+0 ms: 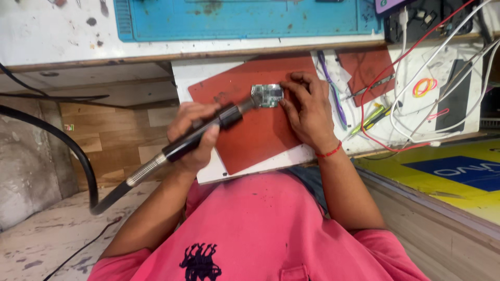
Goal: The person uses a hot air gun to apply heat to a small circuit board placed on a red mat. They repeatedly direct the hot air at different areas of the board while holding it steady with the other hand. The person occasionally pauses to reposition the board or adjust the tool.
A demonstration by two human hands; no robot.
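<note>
- Circuit board (267, 95): small, light, stiff, fragile; best held by edges; lies on red mat (250, 135)
- Right hand (307, 112): fingertips pinning board's edge
- Left hand (194, 136): closed around black hot-air handpiece (208, 130), nozzle at board

White workbench (219, 73), red mat (260, 130) on it, blue mat (245, 18), loose cables (416, 99), tweezers (372, 86)

Two red mats (255, 130) (367, 67), one circuit board (267, 95) at 12 o'clock, one blue mat (245, 18), two hands (194, 136) (308, 110).
</note>
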